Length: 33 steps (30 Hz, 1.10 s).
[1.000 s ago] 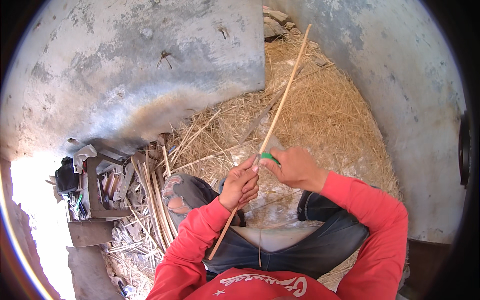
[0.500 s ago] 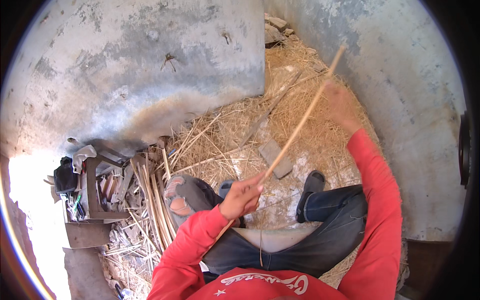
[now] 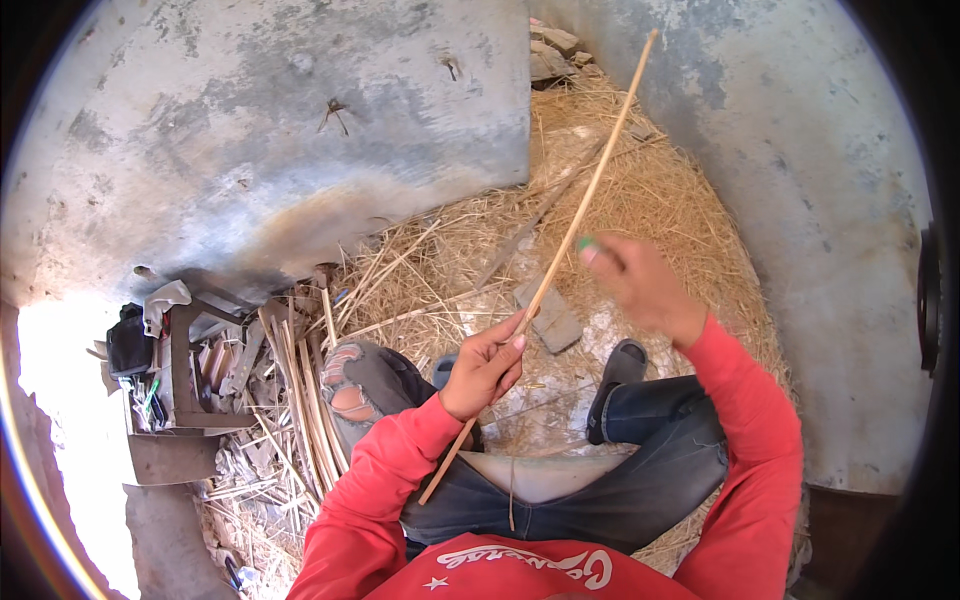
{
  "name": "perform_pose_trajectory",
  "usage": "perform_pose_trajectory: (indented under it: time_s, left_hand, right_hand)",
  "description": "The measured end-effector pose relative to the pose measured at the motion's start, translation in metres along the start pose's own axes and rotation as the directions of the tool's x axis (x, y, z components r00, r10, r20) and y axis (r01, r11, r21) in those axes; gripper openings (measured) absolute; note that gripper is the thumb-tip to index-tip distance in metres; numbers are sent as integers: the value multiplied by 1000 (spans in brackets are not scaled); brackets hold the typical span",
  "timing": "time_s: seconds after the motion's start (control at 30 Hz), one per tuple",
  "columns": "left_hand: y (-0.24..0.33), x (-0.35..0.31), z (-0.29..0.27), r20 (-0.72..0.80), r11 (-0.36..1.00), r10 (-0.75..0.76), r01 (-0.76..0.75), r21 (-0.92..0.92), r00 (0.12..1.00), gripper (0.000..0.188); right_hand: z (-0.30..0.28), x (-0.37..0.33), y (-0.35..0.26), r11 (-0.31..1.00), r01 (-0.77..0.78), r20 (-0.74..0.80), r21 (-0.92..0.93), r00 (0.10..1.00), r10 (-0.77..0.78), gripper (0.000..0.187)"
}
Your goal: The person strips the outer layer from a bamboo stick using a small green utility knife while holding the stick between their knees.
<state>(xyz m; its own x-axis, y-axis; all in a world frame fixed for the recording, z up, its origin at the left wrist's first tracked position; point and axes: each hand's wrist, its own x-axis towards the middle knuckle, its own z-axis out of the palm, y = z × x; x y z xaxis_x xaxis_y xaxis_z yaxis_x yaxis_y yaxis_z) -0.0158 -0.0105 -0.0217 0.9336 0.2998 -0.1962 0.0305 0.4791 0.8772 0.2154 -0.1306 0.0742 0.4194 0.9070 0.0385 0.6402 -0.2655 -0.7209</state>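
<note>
My left hand (image 3: 482,372) is closed round a long, thin, pale wooden stick (image 3: 596,185). The stick slants from above my lap up to the far right, its lower end over my thigh. Beside its middle, apart from it, is my right hand (image 3: 645,288), slightly smeared by motion. A small green thing (image 3: 588,243) shows at its curled fingertips; its kind cannot be made out.
Straw and shavings (image 3: 690,220) cover the floor, with a grey block (image 3: 553,318) and a dark flat strip (image 3: 535,225) lying on it. Several split sticks (image 3: 312,410) stand left of my knee, by a cluttered frame (image 3: 183,370). Grey walls (image 3: 400,90) rise ahead and right.
My right hand has come back from the stick's far end toward me, down beside its middle. The stick has tilted more upright, its far tip shifting left and up. My left hand still grips it.
</note>
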Motion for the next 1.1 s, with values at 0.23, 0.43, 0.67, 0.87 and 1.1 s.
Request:
perform_pose_trajectory:
  time_s: [0.23,0.43,0.67,0.87,1.1]
  left_hand:
    - [1,7,6,-23,999,8,-8,33,1000,45]
    - [-1,8,6,-30,994,18,-21,-108,999,45]
    - [4,-5,4,-17,968,-122,115,-221,992,44]
    - [10,-8,-2,52,966,-20,33,-258,998,43]
    - [17,-2,0,10,957,15,-12,-289,1000,43]
  right_hand:
    - [51,-28,-18,987,125,190,-102,976,-104,46]
    - [58,-27,-16,979,121,204,-162,975,-87,48]
    - [33,13,33,970,-13,-112,-243,994,-14,47]
    - [7,9,12,984,33,-108,-174,993,-52,50]
    - [57,-16,-29,982,160,200,-101,970,-137,48]
